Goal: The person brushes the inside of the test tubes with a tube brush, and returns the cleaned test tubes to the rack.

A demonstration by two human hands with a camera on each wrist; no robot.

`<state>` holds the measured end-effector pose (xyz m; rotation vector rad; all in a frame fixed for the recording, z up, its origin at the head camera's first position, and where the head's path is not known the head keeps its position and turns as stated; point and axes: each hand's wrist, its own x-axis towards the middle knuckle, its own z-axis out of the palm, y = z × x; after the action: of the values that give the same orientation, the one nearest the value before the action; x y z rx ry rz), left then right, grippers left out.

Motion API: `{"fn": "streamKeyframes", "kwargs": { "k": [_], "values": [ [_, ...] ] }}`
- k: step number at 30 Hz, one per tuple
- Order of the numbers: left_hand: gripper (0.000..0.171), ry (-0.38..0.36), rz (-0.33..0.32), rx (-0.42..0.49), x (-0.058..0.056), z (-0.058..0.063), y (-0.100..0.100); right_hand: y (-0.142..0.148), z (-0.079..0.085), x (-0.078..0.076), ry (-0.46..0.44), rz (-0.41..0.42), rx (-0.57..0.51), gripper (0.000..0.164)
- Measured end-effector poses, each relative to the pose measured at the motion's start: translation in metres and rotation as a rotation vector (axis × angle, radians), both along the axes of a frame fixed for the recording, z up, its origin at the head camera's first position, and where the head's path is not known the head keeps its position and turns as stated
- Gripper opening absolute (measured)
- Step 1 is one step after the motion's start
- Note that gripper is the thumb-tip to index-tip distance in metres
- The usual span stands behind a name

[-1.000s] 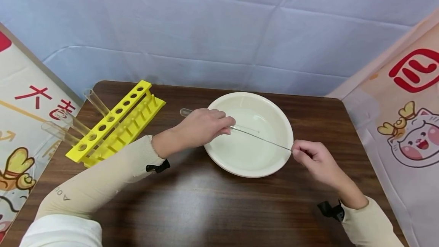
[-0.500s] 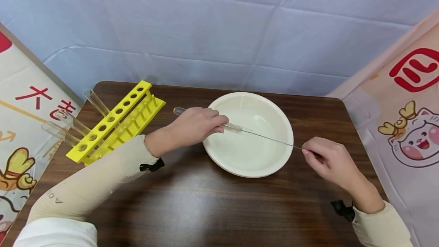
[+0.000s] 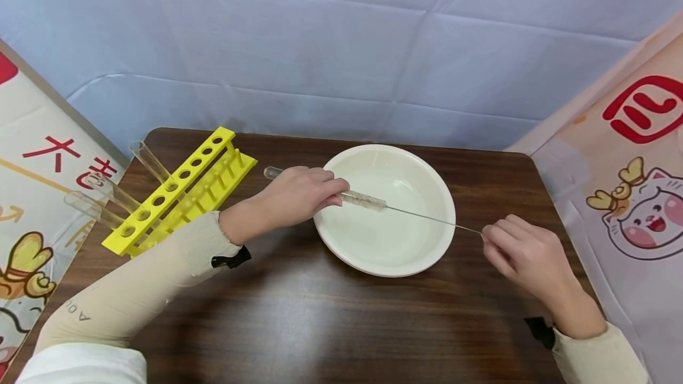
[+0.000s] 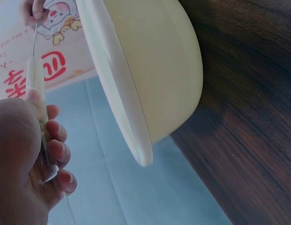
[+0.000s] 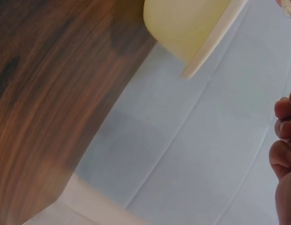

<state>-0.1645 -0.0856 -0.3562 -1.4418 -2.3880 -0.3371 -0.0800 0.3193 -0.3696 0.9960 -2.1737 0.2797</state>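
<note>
At the left of the frame, a bright yellow slotted plastic rack (image 3: 178,181) holds three clear round-bottomed tubes (image 3: 152,162), slanting toward the upper left. Near the centre, the left hand (image 3: 299,194) has its fingers wrapped round another clear tube (image 3: 364,199), its rounded end poking out behind the hand and its mouth over a round white basin (image 3: 392,245) on the dark brown wood-grain table (image 3: 331,330). A thin grey metal wire (image 3: 427,216) runs from that mouth to the right hand (image 3: 525,256), right of centre, whose fingers pinch its outer end
</note>
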Motion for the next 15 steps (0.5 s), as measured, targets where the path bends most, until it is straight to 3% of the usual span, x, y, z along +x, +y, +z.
{"fn": "streamKeyframes", "kwargs": {
  "k": [15],
  "values": [
    [0.019,-0.015,0.052,-0.009,0.0007,-0.0028,-0.0079,0.0094,0.0005,0.0037,0.028,-0.028,0.003,0.035]
  ]
}}
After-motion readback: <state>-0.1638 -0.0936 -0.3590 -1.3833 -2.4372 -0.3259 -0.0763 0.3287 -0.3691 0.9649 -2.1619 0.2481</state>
